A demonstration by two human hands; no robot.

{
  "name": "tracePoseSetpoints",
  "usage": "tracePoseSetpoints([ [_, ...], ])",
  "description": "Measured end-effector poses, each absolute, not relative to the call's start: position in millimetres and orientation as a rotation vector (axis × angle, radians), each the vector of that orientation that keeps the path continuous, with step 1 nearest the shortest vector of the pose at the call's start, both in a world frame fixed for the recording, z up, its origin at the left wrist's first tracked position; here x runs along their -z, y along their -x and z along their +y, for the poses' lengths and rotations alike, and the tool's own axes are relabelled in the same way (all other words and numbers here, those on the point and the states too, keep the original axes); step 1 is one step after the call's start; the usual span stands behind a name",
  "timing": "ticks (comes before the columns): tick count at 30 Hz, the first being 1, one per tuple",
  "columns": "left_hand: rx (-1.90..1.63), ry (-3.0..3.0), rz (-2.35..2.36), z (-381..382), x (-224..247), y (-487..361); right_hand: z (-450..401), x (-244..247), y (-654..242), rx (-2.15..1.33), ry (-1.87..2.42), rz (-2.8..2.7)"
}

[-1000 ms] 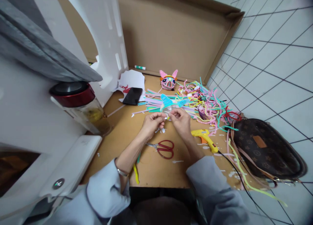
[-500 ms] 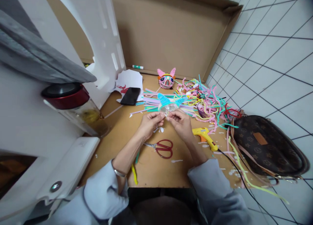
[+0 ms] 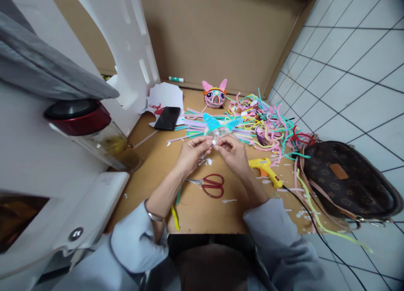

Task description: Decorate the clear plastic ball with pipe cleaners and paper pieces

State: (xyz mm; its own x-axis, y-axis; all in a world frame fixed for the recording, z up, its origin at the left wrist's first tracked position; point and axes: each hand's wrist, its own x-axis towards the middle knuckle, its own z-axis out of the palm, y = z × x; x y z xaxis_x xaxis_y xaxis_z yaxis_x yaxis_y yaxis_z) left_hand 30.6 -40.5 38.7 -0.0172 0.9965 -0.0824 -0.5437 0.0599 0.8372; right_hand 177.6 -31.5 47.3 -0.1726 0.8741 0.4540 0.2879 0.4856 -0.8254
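Note:
My left hand (image 3: 193,155) and my right hand (image 3: 232,154) meet over the middle of the table, fingertips pinched together on a small white piece (image 3: 214,142); its kind is too small to tell. Just beyond the fingers lies a clear, round craft head with two turquoise ears (image 3: 212,121), resting on a bundle of pipe cleaners (image 3: 194,121). Below the hands are red-handled scissors (image 3: 213,185), their blades pointing left. A yellow glue gun (image 3: 267,169) lies by my right wrist. White paper scraps (image 3: 206,161) sit under the fingers.
A finished-looking pink-eared craft head (image 3: 215,96) stands behind. Tangled pipe cleaners (image 3: 271,129) fill the back right, near a brown handbag (image 3: 350,177). To the left are a phone (image 3: 167,118) and a tea bottle (image 3: 110,145). The glue gun's cord (image 3: 311,217) runs off right.
The view has shifted slightly, so the things on the table sit a little higher. My hands stay pinched together, and the white piece between the fingertips shows more clearly.

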Motion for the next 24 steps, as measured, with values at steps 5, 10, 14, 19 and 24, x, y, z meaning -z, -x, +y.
tracePoseSetpoints([
  [5, -1.429, -0.749, 0.877, -40.3, -37.2, -31.1, -28.9, -43.4, -176.5, -1.041, 1.055, -1.551],
  [10, -1.434, -0.802, 0.901, -41.4, -36.7, -31.9, -30.3, -42.7, -175.4, -1.116, 1.023, -1.459],
  [14, -1.435, -0.827, 0.921, -42.1, -37.2, -32.4, -31.3, -44.2, -175.0, -1.099, 1.011, -1.431],
  [19, -1.410, -0.853, 0.942, -42.2, -36.9, -32.6, -32.6, -45.2, -176.2, -0.993, 1.042, -1.446],
  [24, -1.416, -0.887, 0.950, -42.2, -35.3, -33.2, -33.4, -44.8, -178.1, -0.950, 1.027, -1.502],
])
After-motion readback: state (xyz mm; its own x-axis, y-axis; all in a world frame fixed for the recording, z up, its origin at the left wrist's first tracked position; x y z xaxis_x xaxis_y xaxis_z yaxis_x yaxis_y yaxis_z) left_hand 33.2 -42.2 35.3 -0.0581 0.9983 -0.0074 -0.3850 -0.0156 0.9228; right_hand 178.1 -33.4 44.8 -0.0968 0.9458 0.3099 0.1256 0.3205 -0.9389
